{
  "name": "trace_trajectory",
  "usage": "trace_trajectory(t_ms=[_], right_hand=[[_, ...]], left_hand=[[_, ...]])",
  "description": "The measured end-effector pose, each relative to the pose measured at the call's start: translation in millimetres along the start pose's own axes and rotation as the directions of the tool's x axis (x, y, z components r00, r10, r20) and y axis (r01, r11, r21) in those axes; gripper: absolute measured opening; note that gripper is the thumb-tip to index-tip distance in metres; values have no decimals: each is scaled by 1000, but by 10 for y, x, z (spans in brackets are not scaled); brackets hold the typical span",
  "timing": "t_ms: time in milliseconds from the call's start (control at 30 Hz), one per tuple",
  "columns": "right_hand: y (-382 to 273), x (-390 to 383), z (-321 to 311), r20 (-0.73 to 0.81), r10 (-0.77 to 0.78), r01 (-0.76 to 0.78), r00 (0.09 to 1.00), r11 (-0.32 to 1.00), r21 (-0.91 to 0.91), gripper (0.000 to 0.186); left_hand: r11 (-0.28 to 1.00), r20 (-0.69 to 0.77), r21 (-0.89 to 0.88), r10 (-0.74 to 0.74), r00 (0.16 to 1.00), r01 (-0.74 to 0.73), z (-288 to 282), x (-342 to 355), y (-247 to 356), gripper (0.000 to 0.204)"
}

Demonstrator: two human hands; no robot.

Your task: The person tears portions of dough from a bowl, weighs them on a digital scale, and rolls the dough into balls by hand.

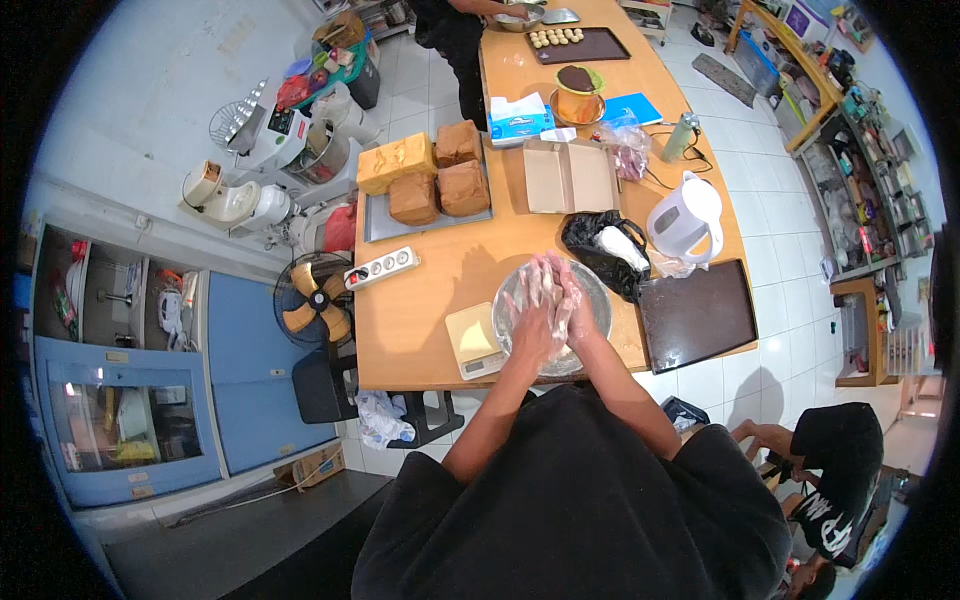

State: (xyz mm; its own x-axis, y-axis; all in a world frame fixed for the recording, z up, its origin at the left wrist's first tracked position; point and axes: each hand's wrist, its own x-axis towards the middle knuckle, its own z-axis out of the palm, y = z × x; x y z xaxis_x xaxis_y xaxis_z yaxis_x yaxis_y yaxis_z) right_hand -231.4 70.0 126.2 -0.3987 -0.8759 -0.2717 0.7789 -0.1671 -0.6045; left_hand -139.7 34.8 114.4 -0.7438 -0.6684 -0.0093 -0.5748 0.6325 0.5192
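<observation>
Rubbing palms seems the present step: beside the pale scale [474, 334], left hand [537, 300] and right hand [577, 302] meet over the metal bowl [602, 310] — fingers stretched, whitish; grasping something, I cannot tell. Next calls for cleaning them above the bowl.

Four loaves [463, 190], two dark trays [698, 313], one kettle [683, 217] and the wearer's two hands [540, 302] show.

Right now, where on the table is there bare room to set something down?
Bare wood shows at the near-left corner, between the power strip and the kitchen scale, and between the bread tray and the bowl. Right of the bowl is crowded: black bag, kettle, dark baking tray.
</observation>
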Motion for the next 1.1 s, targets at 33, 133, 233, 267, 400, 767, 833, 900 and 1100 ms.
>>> trace_trajectory(t_ms=[33,133,233,267,400,767,833,900,1100], right_hand=[[9,64,-135,28,-31,31,999,999,13,63],[-1,49,-72,18,52,-52,998,998,-26,62],[-63,-38,49,23,143,-143,989,990,4,60],[-76,-50,61,48,139,-140,989,990,9,60],[-125,-113,104,61,103,-102,993,995,-14,58],[277,-269,-14,44,-146,144,988,794,-591,49],[281,-233,-47,-90,-89,38,992,886,-463,52],[308,-203,-164,-130,-69,11,989,913,-408,50],[389,-255,-83,-209,8,-75,978,947,-312,46]], left_hand=[[993,97,-111,41,994,-30,-105,-12,140,70],[975,136,-221,68,988,-37,-82,-111,151,70],[973,43,-224,73,996,-62,56,-119,52,70],[983,-12,-164,75,997,-76,66,-63,27,69],[982,-84,-169,67,994,-81,-33,20,46,65],[841,-249,-522,-309,918,142,143,89,-12,51],[852,-289,-510,-296,910,115,91,71,102,48],[802,-167,-562,-348,923,200,32,45,178,52],[822,-220,-541,-342,914,177,192,-29,6,42]])
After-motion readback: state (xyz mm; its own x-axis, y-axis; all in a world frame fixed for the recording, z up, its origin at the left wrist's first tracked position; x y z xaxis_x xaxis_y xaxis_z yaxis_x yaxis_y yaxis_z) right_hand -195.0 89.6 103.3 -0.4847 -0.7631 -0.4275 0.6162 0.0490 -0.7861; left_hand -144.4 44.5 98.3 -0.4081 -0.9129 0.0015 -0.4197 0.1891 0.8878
